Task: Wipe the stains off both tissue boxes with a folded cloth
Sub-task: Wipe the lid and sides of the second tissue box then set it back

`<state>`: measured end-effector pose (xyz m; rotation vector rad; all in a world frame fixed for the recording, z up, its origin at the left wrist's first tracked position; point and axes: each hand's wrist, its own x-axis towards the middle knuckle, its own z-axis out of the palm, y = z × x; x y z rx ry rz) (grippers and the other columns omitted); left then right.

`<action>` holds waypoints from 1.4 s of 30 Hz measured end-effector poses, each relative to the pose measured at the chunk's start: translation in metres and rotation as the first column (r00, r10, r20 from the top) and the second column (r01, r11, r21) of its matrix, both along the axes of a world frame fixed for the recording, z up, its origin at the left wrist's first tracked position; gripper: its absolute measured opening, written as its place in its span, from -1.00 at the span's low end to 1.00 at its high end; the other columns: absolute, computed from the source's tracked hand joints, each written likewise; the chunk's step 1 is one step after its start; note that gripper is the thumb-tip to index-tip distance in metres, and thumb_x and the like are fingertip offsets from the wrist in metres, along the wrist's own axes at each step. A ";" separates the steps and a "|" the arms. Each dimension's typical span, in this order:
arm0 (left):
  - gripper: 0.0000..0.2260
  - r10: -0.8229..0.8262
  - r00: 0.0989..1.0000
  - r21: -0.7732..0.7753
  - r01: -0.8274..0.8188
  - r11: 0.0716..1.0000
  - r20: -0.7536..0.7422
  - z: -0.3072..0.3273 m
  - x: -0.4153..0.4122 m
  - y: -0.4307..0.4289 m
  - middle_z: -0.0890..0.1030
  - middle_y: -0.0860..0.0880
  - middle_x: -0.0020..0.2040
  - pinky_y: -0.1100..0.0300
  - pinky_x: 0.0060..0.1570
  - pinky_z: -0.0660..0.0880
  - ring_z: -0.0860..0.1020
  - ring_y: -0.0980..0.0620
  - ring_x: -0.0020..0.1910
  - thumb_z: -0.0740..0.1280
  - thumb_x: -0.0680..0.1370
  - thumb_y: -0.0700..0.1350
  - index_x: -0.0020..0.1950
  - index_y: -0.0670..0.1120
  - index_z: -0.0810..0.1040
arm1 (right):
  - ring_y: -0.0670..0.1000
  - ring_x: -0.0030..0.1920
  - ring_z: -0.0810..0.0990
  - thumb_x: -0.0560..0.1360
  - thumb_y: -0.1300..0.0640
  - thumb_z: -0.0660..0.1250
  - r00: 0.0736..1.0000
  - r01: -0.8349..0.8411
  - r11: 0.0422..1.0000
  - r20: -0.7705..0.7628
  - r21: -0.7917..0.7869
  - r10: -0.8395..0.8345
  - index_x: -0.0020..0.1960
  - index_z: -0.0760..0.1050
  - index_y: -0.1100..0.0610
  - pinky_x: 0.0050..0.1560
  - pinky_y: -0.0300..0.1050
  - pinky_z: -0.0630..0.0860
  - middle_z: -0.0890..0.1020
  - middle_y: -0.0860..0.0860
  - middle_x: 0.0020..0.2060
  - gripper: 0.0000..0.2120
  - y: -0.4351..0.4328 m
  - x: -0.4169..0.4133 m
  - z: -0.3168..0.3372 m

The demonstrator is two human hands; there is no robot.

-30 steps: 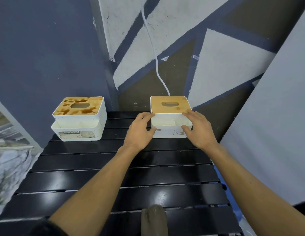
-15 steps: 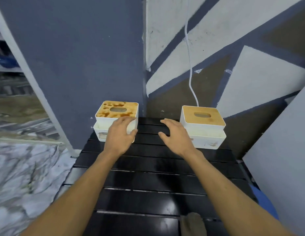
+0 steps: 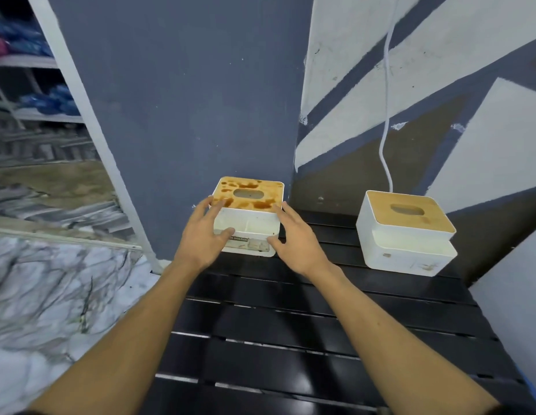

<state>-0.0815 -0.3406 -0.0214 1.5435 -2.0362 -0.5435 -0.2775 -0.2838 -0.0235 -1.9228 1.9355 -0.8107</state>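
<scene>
Black slats of a low table (image 3: 290,339) run left to right across the near foreground, glossy, with thin bright gaps between them, and pale marble-veined floor (image 3: 36,295) lies off its left edge. Two bare forearms reach forward over the slats. The left hand (image 3: 204,238) and the right hand (image 3: 293,241) flank the stained tissue box (image 3: 248,211) at the table's far left corner. Both hands are spread, with fingers nearly straight: the left thumb lies against the box's front wall and its fingers reach up along the left side, while the right thumb sits at the lower front corner and its fingers lie along the right side. Whether they press the walls firmly cannot be told. This box stands upright with its open, divided front tray facing the person. Its wooden lid is blotched with dark brown stains around an oval slot whose long axis runs left to right. A worn label (image 3: 245,242) on the front wall reads "HOLDER" at its end; the rest is illegible. Well apart to the right, the clean tissue box (image 3: 407,235) stands upright too, turned slightly askew, its stepped front towards the person and its slot lying roughly left to right on an unmarked wooden lid. Behind both rises a wall painted in dark blue, white and brown angular shapes, and a white cable (image 3: 386,115) hangs down it to just behind the clean box. Far left, blurred shelves (image 3: 51,100) hold blue bundles.
</scene>
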 end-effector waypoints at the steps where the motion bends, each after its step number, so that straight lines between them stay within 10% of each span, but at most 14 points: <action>1: -0.40 -0.003 1.000 0.005 0.003 1.000 -0.018 -0.001 0.000 -0.001 0.13 0.00 0.64 -0.11 0.49 0.26 0.21 -0.12 0.58 0.36 0.61 0.02 0.61 0.04 0.22 | 0.03 0.52 0.18 0.57 0.10 0.33 1.000 0.002 1.000 0.011 -0.004 -0.002 0.57 0.09 0.04 0.47 -0.04 0.21 0.05 -0.06 0.57 -0.34 -0.001 0.002 -0.003; 21: -0.48 -0.009 0.963 -0.109 -0.021 0.994 -0.269 -0.031 0.012 0.017 0.39 -0.01 0.49 -0.17 0.31 0.51 0.41 -0.09 0.43 0.57 0.45 -0.13 0.39 -0.01 0.53 | -0.04 0.46 0.31 0.53 0.19 0.38 0.969 0.100 0.985 0.237 -0.140 -0.065 0.49 0.31 0.02 0.25 -0.02 0.53 0.21 -0.12 0.53 -0.43 0.019 0.008 -0.028; 32: -0.47 -0.066 0.957 -0.087 0.043 0.995 -0.282 -0.032 0.010 0.083 0.39 0.03 0.45 -0.03 0.19 0.59 0.42 -0.08 0.40 0.59 0.42 -0.13 0.35 0.02 0.53 | -0.05 0.43 0.35 0.51 0.19 0.40 0.952 0.155 0.979 0.284 -0.130 -0.113 0.47 0.34 0.03 0.29 0.00 0.50 0.24 -0.11 0.51 -0.44 0.096 0.003 -0.027; 38: -0.49 -0.106 0.933 -0.106 0.073 0.992 -0.343 -0.027 0.007 0.136 0.42 0.06 0.40 0.37 0.06 0.51 0.45 -0.01 0.36 0.60 0.40 -0.20 0.32 -0.02 0.57 | -0.08 0.46 0.30 0.50 0.21 0.42 0.922 0.196 0.972 0.362 -0.133 -0.136 0.45 0.37 0.01 0.31 0.04 0.48 0.28 -0.13 0.49 -0.44 0.153 0.004 -0.028; 42: -0.49 -0.138 0.912 -0.118 0.100 0.988 -0.386 -0.028 0.006 0.172 0.41 0.12 0.37 0.22 0.14 0.57 0.47 -0.02 0.34 0.60 0.40 -0.22 0.31 -0.01 0.58 | -0.11 0.45 0.32 0.48 0.21 0.44 0.902 0.241 0.961 0.397 -0.134 -0.170 0.43 0.40 -0.03 0.33 0.02 0.46 0.31 -0.15 0.48 -0.44 0.191 0.005 -0.030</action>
